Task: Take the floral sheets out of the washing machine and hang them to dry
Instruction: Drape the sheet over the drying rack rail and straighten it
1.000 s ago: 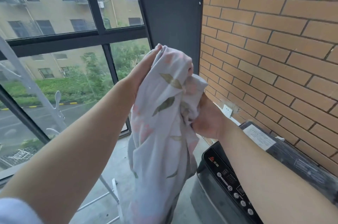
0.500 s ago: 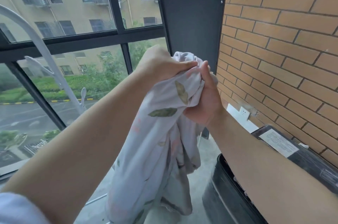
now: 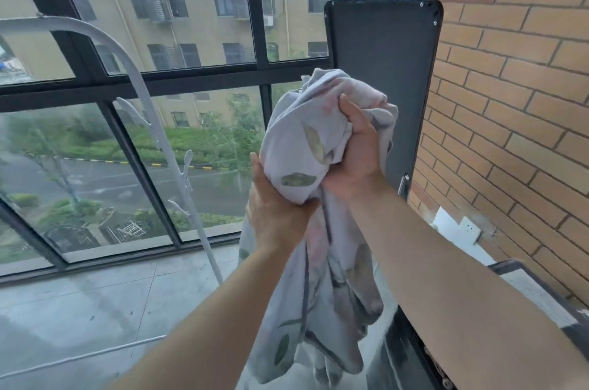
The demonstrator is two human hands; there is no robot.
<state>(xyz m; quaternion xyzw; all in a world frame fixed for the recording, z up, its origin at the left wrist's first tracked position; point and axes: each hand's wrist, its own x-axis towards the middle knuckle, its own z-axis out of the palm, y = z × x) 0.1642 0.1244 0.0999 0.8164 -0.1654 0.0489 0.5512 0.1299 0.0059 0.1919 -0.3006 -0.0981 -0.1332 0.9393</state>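
A bunched white floral sheet (image 3: 299,147) with green leaves and pink blotches hangs at chest height in front of the window. My right hand (image 3: 358,154) grips its upper bundle, fingers curled into the cloth. My left hand (image 3: 274,214) holds the sheet lower down, with its thumb across the fabric. The rest of the sheet drapes down towards the floor between my arms. The dark washing machine (image 3: 411,354) stands at the lower right, its raised lid (image 3: 382,71) upright behind the sheet. A white drying rack (image 3: 143,93) arches at the left.
A brick wall (image 3: 516,87) runs along the right with a white socket (image 3: 468,227). Black-framed windows (image 3: 255,80) fill the far side. Grey tiled floor (image 3: 95,310) lies at the left, with a thin white rack bar (image 3: 95,354) low across it.
My left hand has dropped from the top of the bundle to a lower grip on the sheet. The view has swung left and up, showing more of the rack and the window.
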